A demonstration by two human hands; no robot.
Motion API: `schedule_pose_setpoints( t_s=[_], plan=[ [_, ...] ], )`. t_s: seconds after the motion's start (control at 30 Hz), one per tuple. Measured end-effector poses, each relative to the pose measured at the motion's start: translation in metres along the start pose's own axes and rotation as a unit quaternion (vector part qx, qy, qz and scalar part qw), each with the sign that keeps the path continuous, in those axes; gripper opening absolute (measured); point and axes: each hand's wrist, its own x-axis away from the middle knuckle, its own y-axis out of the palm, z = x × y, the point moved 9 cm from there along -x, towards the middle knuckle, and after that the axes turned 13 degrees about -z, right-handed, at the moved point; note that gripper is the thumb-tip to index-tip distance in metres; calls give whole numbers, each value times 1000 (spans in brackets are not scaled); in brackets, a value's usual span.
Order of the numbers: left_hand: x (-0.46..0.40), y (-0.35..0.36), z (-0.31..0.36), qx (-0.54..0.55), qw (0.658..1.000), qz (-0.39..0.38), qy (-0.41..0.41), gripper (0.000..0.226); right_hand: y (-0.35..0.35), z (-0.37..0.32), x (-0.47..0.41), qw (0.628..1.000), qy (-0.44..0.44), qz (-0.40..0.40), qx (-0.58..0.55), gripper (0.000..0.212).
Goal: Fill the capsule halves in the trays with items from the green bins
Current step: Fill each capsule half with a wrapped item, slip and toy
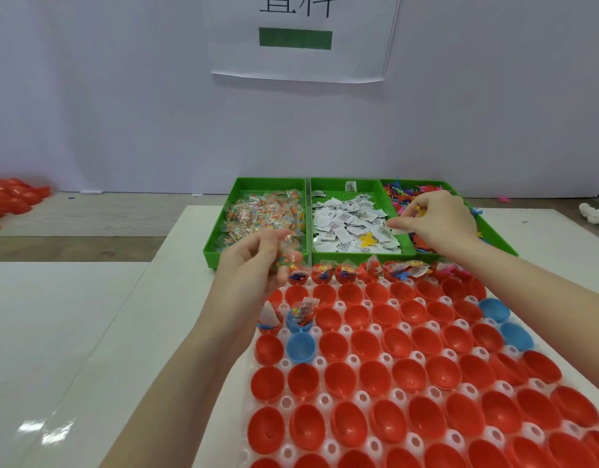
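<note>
A white tray [325,398] holds many red capsule halves [340,380] and a few blue ones [301,346]. Several halves in the far row [345,273] and at the left [300,315] hold items. Behind stand three green bins: clear bead packets [257,214], white paper slips [345,221], coloured plastic toys [406,194]. My left hand [254,261] holds a clear bead packet [286,255] above the tray's far left corner. My right hand [433,221] pinches a white slip [394,228] and a small yellow toy [418,209] over the right bins.
A yellow star toy [369,239] lies among the slips. A pile of red capsule parts [11,201] sits at the far left by the wall. A white object [595,214] lies at the far right. A paper sign [298,38] hangs on the wall.
</note>
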Motion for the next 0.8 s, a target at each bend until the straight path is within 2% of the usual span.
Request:
schedule_pose_setpoints(
  t_s=[0.1,0.17,0.23,0.3,0.4,0.5,0.67,0.73,0.8],
  plan=[
    [-3,10,-5,36,998,-40,-37,27,-14,-8,11,998,-10,50,-25,25],
    [-3,16,-4,31,997,-62,-37,28,-20,-21,21,993,-34,46,-107,19],
    [-3,22,-2,20,996,-79,-22,23,-18,-48,39,964,-76,-27,-252,14],
    [-1,26,1,0,996,-86,-5,18,-12,-80,65,913,-120,-129,-369,11],
    [4,32,5,6,996,-90,13,11,-4,-110,98,869,-154,-216,-417,20],
    [12,49,12,15,991,-131,24,20,-4,-113,108,876,-150,-202,-412,24],
    [17,68,11,56,982,-181,-3,27,-13,-105,112,912,-164,-123,-356,11],
    [19,69,13,35,983,-179,9,21,-17,-105,116,922,-174,-104,-330,13],
    [20,68,14,28,984,-173,13,14,-17,-103,118,917,-165,-116,-345,14]
  ],
)
